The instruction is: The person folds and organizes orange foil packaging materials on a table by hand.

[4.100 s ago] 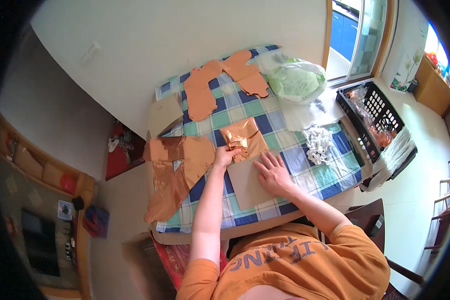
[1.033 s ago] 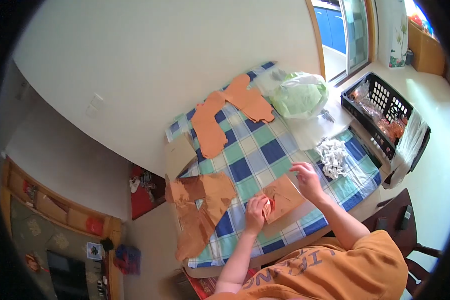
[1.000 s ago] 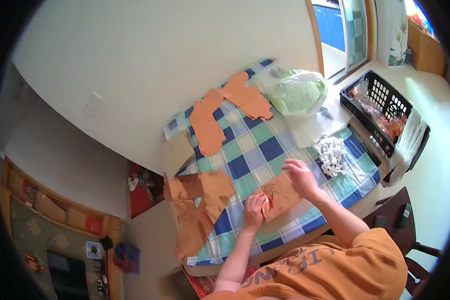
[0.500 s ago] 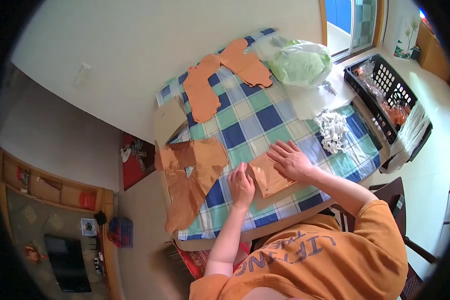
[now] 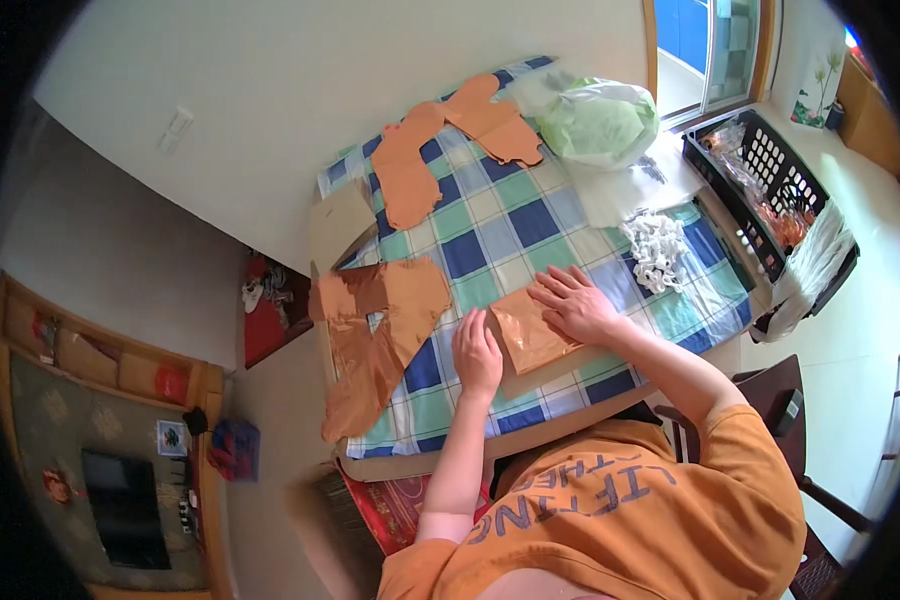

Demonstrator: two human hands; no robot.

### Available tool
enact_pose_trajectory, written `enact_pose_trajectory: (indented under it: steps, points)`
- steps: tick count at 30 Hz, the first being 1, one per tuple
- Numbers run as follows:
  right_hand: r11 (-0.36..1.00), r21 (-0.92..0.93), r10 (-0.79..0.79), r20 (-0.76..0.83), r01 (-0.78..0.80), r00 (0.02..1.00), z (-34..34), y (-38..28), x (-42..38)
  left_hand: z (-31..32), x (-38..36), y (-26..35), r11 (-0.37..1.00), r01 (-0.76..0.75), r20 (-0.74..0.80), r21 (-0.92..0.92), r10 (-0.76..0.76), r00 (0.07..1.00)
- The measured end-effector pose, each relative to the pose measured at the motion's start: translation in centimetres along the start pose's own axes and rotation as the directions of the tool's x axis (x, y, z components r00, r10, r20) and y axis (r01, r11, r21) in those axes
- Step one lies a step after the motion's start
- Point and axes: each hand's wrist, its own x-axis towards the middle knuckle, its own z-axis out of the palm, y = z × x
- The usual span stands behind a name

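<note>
A folded, shiny orange-brown plastic packet (image 5: 532, 343) lies flat near the front edge of the checked cloth. My right hand (image 5: 577, 309) rests flat on its right part with the fingers stretched out, hiding that corner. Beside the packet's left edge is my left hand (image 5: 477, 356), fingers extended and fairly close together, with nothing visible in it. To the left of that hand spreads a larger shiny copper-coloured sheet (image 5: 410, 310) with an irregular outline.
Matte orange cut-out pieces (image 5: 407, 170) lie at the back of the checked cloth (image 5: 485, 235). A pale green plastic bag (image 5: 602, 125) and a heap of white strips (image 5: 657, 250) are to the right. A black crate (image 5: 770, 180) stands beyond the table's right side.
The view has shifted slightly. My left hand's fingers look straighter beside the packet, while my right hand stays flat on it. The packet's surface looks smoother.
</note>
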Motion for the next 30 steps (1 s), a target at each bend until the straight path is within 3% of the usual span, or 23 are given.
enact_pose_trajectory:
  steps: [3,6,9,12,15,16,20,23,26,30]
  points:
    - [1.0,0.001,-0.005,0.012,0.005,1.0,-0.2,0.0,0.0,0.0,-1.0,-0.9,0.957,-0.081,0.121,0.278,0.049,0.991]
    - [1.0,-0.002,-0.021,0.034,0.021,0.999,-0.1,-0.1,-0.2,-0.5,-1.0,-1.2,0.946,-0.107,0.169,0.305,0.056,0.984]
    - [0.998,-0.019,-0.057,0.03,0.057,0.998,-0.2,0.4,-0.1,-1.1,-0.3,-0.5,0.969,-0.034,0.195,0.245,-0.015,0.981]
    - [0.997,-0.032,-0.068,0.034,0.069,0.997,-0.2,0.4,-0.1,-2.1,3.0,0.7,0.962,0.15,0.361,0.23,-0.227,0.905]
    - [0.997,-0.04,-0.063,0.029,0.064,0.998,-0.3,0.4,-0.1,0.9,4.5,2.1,0.998,0.013,0.111,0.063,-0.02,0.994]
    - [0.997,-0.042,-0.061,0.026,0.063,0.998,-0.2,0.3,-0.2,1.9,4.7,2.8,0.994,-0.048,0.157,0.094,0.033,0.987]
    - [0.999,-0.014,-0.035,0.032,0.036,0.999,-0.3,0.2,-0.1,5.3,2.6,3.5,0.986,-0.03,0.26,0.164,-0.013,0.966]
    - [1.0,-0.022,-0.018,0.035,0.019,0.999,-0.3,0.0,0.0,4.4,1.3,4.4,0.961,-0.009,0.243,0.276,-0.061,0.968]
    - [0.999,-0.028,-0.019,0.047,0.021,0.999,-0.3,0.0,0.2,3.8,0.3,4.9,0.954,0.017,0.222,0.298,-0.087,0.971]
    - [0.988,-0.133,0.095,0.155,-0.075,0.983,-0.2,-1.2,1.3,4.2,-0.9,5.1,0.969,0.053,0.158,0.243,-0.093,0.983]
